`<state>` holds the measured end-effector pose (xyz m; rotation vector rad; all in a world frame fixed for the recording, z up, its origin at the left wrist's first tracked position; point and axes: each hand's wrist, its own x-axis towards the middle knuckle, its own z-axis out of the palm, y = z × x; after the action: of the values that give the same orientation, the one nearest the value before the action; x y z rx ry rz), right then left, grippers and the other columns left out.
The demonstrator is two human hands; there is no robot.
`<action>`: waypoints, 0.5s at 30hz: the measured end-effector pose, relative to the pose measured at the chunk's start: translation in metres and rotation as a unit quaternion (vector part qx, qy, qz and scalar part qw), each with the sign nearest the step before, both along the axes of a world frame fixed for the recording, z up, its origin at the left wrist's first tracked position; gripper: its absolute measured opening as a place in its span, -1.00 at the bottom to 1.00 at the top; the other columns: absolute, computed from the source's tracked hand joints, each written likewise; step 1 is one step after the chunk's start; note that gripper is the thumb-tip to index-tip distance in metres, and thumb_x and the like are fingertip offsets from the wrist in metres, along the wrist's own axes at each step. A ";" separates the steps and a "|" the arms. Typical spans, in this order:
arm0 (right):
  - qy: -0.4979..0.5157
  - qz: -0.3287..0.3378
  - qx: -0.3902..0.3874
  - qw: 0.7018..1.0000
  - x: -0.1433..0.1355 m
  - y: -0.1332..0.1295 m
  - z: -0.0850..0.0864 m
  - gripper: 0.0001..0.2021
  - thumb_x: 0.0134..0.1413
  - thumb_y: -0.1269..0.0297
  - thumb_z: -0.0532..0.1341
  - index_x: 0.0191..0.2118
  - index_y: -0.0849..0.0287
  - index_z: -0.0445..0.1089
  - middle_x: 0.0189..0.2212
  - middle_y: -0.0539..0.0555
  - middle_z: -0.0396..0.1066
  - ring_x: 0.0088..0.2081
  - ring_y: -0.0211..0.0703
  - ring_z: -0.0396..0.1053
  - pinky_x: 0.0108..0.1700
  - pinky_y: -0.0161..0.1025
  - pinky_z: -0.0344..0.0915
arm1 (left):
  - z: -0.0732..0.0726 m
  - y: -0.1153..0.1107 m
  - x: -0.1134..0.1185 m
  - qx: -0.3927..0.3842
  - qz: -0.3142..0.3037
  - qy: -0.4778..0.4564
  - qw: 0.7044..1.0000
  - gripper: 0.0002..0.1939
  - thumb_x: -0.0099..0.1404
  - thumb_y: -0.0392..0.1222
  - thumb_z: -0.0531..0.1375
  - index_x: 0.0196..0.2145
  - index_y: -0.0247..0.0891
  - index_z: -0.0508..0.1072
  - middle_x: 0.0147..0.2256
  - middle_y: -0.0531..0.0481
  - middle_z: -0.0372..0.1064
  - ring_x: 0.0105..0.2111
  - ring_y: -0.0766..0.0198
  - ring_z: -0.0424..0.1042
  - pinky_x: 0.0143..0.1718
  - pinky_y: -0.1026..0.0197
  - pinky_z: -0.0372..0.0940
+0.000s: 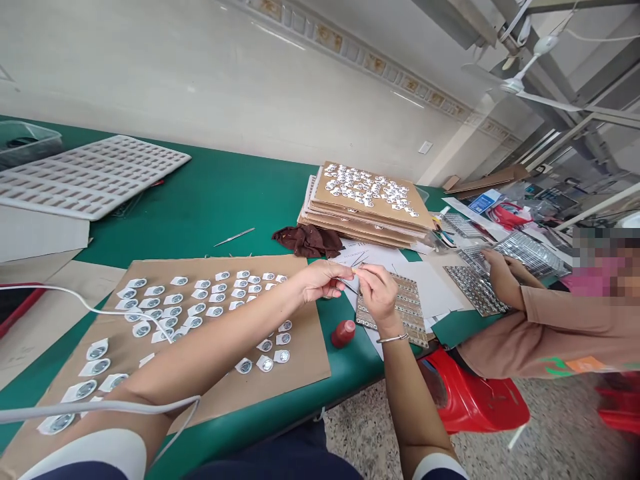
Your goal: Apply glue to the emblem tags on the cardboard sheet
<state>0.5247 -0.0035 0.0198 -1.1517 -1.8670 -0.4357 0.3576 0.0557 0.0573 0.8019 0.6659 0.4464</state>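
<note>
My left hand (326, 280) and my right hand (379, 291) meet fingertip to fingertip above the table. Both are closed in a pinch around something tiny that I cannot make out. A thin dark stick-like thing shows just below the fingertips; whether it is held is unclear. Beneath my left arm lies a brown cardboard sheet (305, 363) bearing rows of round glassy pieces on white tabs (243, 366). Under my right hand is a board with rows of small ring-shaped pieces (411, 307). A small red bottle (343, 333) stands near the table's front edge.
A dark brown cloth (309, 240) lies before a stack of cardboard sheets (373, 190). A metal tweezer-like tool (234, 237) rests on the green table (240, 193). White cables cross my left arm. At right, a co-worker's hands (500, 270) are over metallic trays, beside a red stool (475, 400).
</note>
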 end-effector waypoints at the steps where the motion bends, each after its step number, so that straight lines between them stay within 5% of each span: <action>1: -0.004 -0.004 -0.003 1.000 0.000 -0.002 -0.001 -0.80 0.12 0.45 0.10 -0.20 0.09 0.42 -0.27 0.09 0.41 -0.22 -0.20 0.40 -0.20 -0.20 0.38 | 0.000 -0.002 0.000 0.007 0.006 0.005 1.000 -0.79 -0.11 -0.31 0.35 -0.47 -0.41 0.45 -0.50 0.00 0.35 -0.62 0.46 0.28 -0.63 0.37 0.20; 9: -0.028 -0.021 0.019 0.999 -0.001 -0.011 -0.010 -0.81 0.11 0.43 0.12 -0.19 0.08 0.41 -0.30 0.12 0.41 -0.23 -0.15 0.39 -0.19 -0.16 0.38 | -0.005 -0.010 -0.001 0.059 0.031 0.055 0.996 -0.79 -0.08 -0.24 0.33 -0.48 -0.42 0.45 -0.61 0.04 0.30 -0.64 0.44 0.28 -0.65 0.37 0.24; 15: -0.074 -0.001 0.017 0.997 0.005 -0.016 -0.012 -0.79 0.11 0.43 0.12 -0.18 0.04 0.41 -0.29 0.08 0.43 -0.18 -0.16 0.39 -0.12 -0.15 0.37 | -0.005 -0.012 -0.002 0.058 -0.007 0.069 0.996 -0.80 -0.11 -0.26 0.32 -0.49 -0.42 0.45 -0.60 0.02 0.33 -0.62 0.42 0.30 -0.62 0.35 0.29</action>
<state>0.5297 -0.0190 0.0080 -1.1247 -1.9771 -0.5652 0.3555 0.0433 0.0526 0.9532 0.7665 0.4229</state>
